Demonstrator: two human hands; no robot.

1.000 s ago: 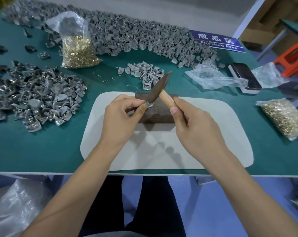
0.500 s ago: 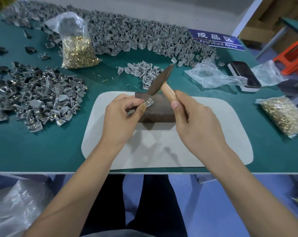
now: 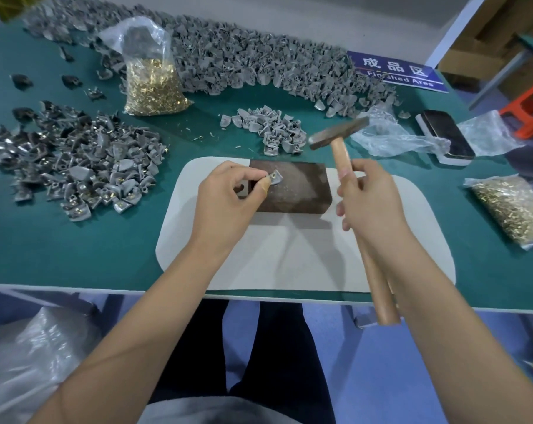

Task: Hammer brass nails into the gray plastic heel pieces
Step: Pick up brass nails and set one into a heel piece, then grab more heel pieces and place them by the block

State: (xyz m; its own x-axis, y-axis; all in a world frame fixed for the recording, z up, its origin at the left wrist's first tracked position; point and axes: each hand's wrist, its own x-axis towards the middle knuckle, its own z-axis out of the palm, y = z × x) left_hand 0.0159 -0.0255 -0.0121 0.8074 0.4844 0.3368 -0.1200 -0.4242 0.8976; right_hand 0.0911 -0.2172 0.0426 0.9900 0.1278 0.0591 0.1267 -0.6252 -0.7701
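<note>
Hammer point(image 3: 338, 132) position is the main change: one second ago its head rested low over the heel piece at the block, half a second ago it had begun to rise, and it now stands lifted well clear, up and to the right of the block point(image 3: 292, 188), with the head above the table point(image 3: 75, 255) near the small pile of gray pieces point(image 3: 266, 125). Right hand point(image 3: 370, 203) grips the wooden handle, fingers curled fully round it, thumb laid along the shaft.

Left hand point(image 3: 228, 200) has kept its place. Its thumb and forefinger pinch the gray heel piece point(image 3: 275, 178) against the upper left part of the block; a brass nail point(image 3: 272, 178) shows as a small glint in the piece, and how deep it sits cannot be told. The block lies on the white mat point(image 3: 289, 255).

Meaning for the task: the lifted head suggests either the top of a backswing for a further blow or the end of striking on this piece. If the nail is seated, the piece likely belongs with the left pile of pieces showing brass point(image 3: 75, 169).

Supplies:
- bag of brass nails point(image 3: 153, 87) at the back left
- second bag of nails point(image 3: 516, 209) at the right
- long heap of gray pieces point(image 3: 259, 68) along the far edge
</note>
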